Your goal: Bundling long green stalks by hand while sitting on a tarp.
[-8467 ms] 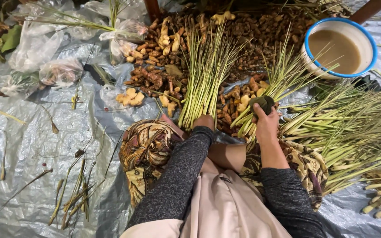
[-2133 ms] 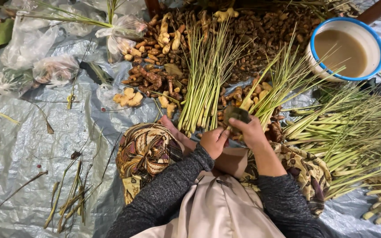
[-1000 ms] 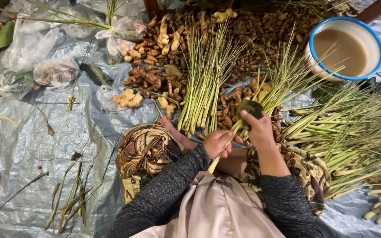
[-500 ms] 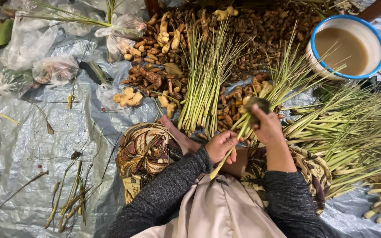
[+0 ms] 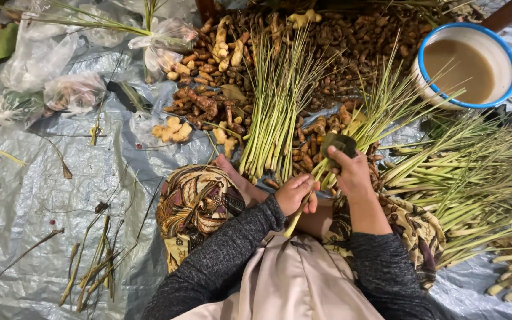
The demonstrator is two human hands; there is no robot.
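1. A crinkled grey plastic sheet point(image 5: 37, 195) covers the floor under me, strewn with dry stalk trimmings point(image 5: 93, 269)
2. Ahead lies a heap of brown roots point(image 5: 339, 41), with a bundle of green stalks point(image 5: 277, 112) fanned over it
3. A white bowl point(image 5: 468, 66) with a blue rim, full of cloudy brown liquid, stands far right
4. My left hand point(image 5: 296, 194) has its fingers clamped on the pale lower end of a lemongrass stalk point(image 5: 303, 200), just above my lap
5. My right hand point(image 5: 351, 172) has its fingers closed on a small dark tool point(image 5: 339, 142), set against the same stalk higher up
6. More lemongrass point(image 5: 475, 184) is piled to my right
7. My patterned cloth point(image 5: 194, 204) covers my knees
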